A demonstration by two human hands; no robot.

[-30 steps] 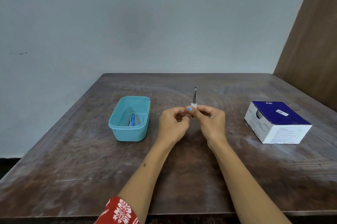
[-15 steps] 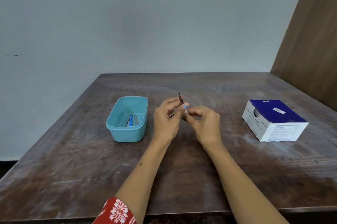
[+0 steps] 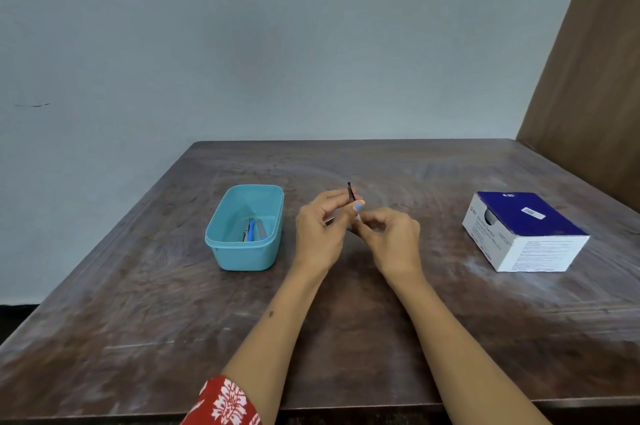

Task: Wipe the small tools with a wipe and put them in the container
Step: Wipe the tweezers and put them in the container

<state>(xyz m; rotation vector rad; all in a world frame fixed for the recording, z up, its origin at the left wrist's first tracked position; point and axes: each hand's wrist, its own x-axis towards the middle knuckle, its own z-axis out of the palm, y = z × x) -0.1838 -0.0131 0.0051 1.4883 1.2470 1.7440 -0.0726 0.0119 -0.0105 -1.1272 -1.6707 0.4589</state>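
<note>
The left hand [image 3: 317, 229] pinches a thin dark metal tool [image 3: 350, 192], its tip rising above the fingers; the right hand [image 3: 388, 234], just beside, pinches a small white wipe [image 3: 356, 216]; the teal plastic container [image 3: 246, 227] sits left on the desk [image 3: 138, 303].

Scuffed wooden table [image 3: 346, 338], smooth plastic container [image 3: 242, 258], matt cardboard box [image 3: 540, 253].

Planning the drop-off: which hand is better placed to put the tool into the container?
Left. The left hand already pinches the tool and is nearer the teal container; the right hand pinches the wipe.
</note>
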